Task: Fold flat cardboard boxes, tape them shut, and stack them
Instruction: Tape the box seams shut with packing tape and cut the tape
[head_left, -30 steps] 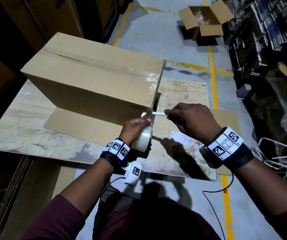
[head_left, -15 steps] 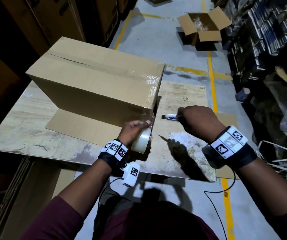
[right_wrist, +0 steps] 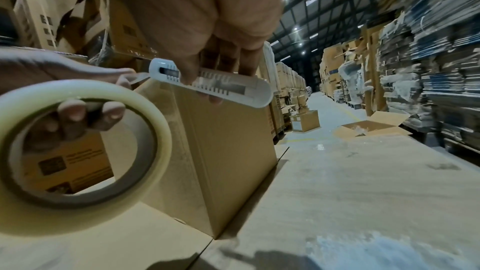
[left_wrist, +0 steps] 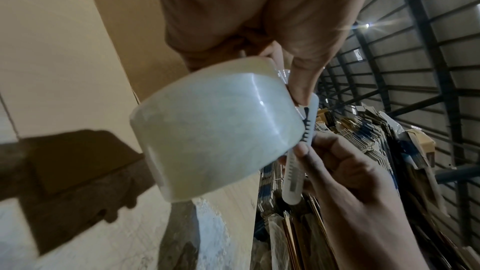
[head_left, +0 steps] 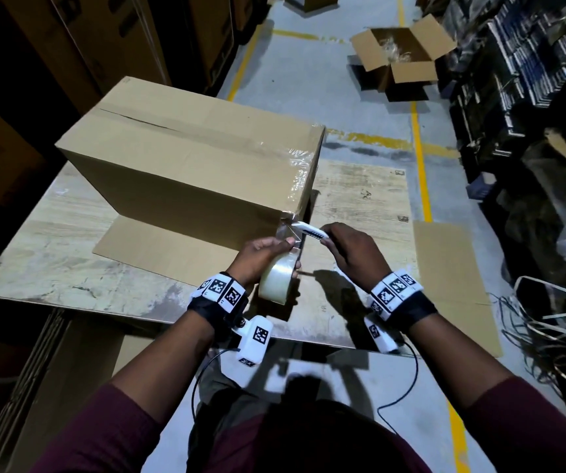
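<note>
At six o'clock from the taped cardboard box [head_left: 189, 172], the left hand [head_left: 257, 256] grips a glossy clear tape roll [head_left: 278, 279] while the right hand [head_left: 356, 257] clasps a slim white plastic utility knife [head_left: 310, 230].

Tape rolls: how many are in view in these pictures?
1. The tape roll is held in the left hand, near the taped box's corner on the table. Others may be hidden.

Brown card, clear tape, white knife

The box [head_left: 186, 165] is plain tan-brown; the tape roll [head_left: 276, 279] is pale, milky-clear; the knife [right_wrist: 210, 83] is white with a dark slot. Wristbands [head_left: 221, 290] are black with black-and-white square markers. Sleeves [head_left: 104, 435] are maroon. The grey floor [head_left: 308, 70] bears yellow lines.
</note>
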